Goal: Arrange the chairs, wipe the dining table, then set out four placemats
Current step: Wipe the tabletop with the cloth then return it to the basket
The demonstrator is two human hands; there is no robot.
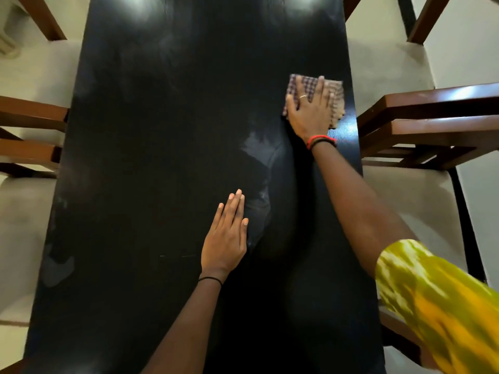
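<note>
A long glossy black dining table [167, 136] fills the middle of the view. Near its right edge, my right hand [310, 109] presses flat with spread fingers on a checked cloth [336, 97]. My left hand [225, 236] lies flat on the tabletop nearer to me, fingers straight and together, holding nothing. Faint smears show on the dark surface between the two hands. No placemats are in view.
Brown wooden chairs with pale seats stand along both long sides: two on the right [421, 122] [413, 201] and two on the left [32, 120] [24, 220]. A white wall [464, 49] is at the far right.
</note>
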